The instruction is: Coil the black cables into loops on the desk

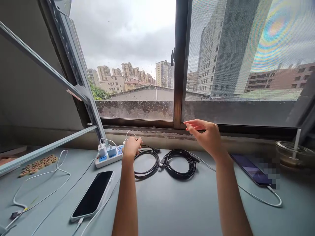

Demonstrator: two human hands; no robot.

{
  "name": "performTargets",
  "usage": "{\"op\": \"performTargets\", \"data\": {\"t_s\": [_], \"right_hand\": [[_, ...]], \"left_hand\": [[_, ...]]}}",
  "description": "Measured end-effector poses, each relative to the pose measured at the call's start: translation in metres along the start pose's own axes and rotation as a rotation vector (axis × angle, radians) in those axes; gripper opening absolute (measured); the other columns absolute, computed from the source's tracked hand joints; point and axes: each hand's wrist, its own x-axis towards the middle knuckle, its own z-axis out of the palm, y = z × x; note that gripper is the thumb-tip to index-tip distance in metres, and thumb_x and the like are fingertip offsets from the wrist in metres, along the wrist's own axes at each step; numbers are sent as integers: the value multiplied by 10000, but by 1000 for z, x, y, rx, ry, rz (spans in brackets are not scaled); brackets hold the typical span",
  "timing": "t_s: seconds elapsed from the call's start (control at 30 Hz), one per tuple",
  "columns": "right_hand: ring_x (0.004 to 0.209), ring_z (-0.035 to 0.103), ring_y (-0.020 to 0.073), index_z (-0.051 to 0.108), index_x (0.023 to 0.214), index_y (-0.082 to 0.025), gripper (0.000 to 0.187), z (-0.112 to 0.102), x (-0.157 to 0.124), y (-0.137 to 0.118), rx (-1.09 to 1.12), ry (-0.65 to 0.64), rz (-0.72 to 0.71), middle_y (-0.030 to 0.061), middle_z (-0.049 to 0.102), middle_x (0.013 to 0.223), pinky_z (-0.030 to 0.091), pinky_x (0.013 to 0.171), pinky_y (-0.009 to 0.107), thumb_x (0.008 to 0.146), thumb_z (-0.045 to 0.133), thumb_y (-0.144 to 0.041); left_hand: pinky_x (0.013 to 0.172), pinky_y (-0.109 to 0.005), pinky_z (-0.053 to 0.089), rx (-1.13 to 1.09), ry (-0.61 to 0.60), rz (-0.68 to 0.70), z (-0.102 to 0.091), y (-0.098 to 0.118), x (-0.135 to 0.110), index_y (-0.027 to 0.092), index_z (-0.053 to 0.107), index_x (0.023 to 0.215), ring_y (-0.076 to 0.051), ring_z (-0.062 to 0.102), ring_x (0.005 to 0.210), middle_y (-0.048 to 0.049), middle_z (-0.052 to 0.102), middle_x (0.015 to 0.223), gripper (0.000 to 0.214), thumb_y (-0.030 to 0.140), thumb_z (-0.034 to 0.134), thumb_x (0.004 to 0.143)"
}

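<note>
My left hand (pixel 132 147) is at the right end of a white power strip (pixel 108 161). Its fingers curl together beside a white plug there, and what they hold, if anything, is hidden. Just right of that hand lies a coiled black cable (pixel 147 177), partly behind my wrist. A second black cable coil (pixel 180 176) with a metal connector rests beside it, between my arms. Above and to the right of this coil, my right hand (pixel 205 132) is raised in front of the window sill. Its fingers stretch out to the left, thumb apart, with nothing visible in them.
A phone (pixel 93 195) on a white cable lies front left; another phone (pixel 252 169), also cabled, is at right. Far right stands a clear cup (pixel 292 152) with a straw. A metal rack (pixel 81 75) rises at left, near small round pieces (pixel 38 165). Windows close off the back.
</note>
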Motion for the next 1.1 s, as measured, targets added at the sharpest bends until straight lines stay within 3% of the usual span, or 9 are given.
{"op": "performTargets", "data": {"t_s": [0.13, 0.27, 0.53, 0.67, 0.77, 0.83, 0.93, 1.0, 1.1], "right_hand": [[713, 651, 173, 725, 902, -204, 276, 3, -4, 2, -3, -312, 85, 30, 702, 761, 474, 650, 272, 832, 550, -406], [684, 625, 156, 719, 929, -187, 299, 9, -9, 3, -10, -610, 197, 32, 693, 780, 452, 605, 250, 822, 545, -405], [717, 602, 173, 622, 1212, -198, 710, 16, -16, -10, -115, -1061, 298, 22, 688, 807, 406, 556, 249, 645, 681, -622], [1031, 587, 222, 343, 1439, -302, 964, 9, -19, -13, 17, -955, 190, 70, 597, 1217, 478, 790, 297, 609, 738, -592], [1193, 502, 206, 370, 1400, -301, 830, 6, -17, -14, 198, -759, 43, 65, 446, 1403, 471, 885, 297, 679, 723, -509], [1125, 555, 191, 535, 1231, -263, 546, 5, -16, -15, 262, -732, -9, 54, 560, 1280, 486, 856, 289, 746, 674, -471], [922, 646, 192, 664, 1020, -226, 344, 9, -19, -15, 127, -949, 53, 45, 689, 994, 506, 688, 254, 773, 641, -465], [873, 661, 197, 636, 1155, -232, 495, 15, -22, -18, 30, -1073, 114, 58, 687, 1033, 504, 619, 242, 732, 677, -485], [983, 633, 197, 393, 1412, -247, 790, 26, -27, -30, 158, -945, 68, 85, 595, 1242, 527, 709, 254, 724, 685, -503]], "left_hand": [[540, -284, 368, -162, 351, 40, -26, 15, -23, 196, 726, 788, -177, 535, 497, -32, 584, 535, 382, 478, 468, 808], [460, -255, 274, -526, 696, 281, -38, 30, -48, 167, 701, 652, -103, 369, 400, 24, 407, 408, 367, 462, 537, 797], [350, -231, 147, -1095, 772, 550, -38, 58, -78, 158, 585, 573, -43, 238, 313, 70, 317, 354, 399, 448, 536, 843], [344, -240, 139, -1201, 825, 586, -40, 62, -82, 167, 537, 574, -46, 232, 295, 79, 321, 329, 405, 469, 534, 843], [348, -252, 132, -1234, 853, 599, -44, 58, -79, 177, 508, 562, -47, 221, 285, 80, 319, 317, 414, 482, 524, 842], [349, -256, 126, -1291, 852, 554, -47, 54, -77, 187, 478, 556, -45, 209, 288, 79, 325, 332, 399, 463, 528, 839], [346, -263, 99, -1374, 837, 465, -54, 49, -77, 197, 442, 558, -44, 181, 289, 80, 311, 353, 369, 411, 507, 852], [347, -264, 83, -1415, 829, 448, -58, 48, -79, 199, 412, 551, -39, 152, 286, 87, 278, 350, 371, 398, 495, 853], [347, -258, 92, -1448, 804, 477, -61, 51, -86, 202, 394, 563, -34, 141, 273, 103, 245, 344, 351, 395, 517, 829]]}}
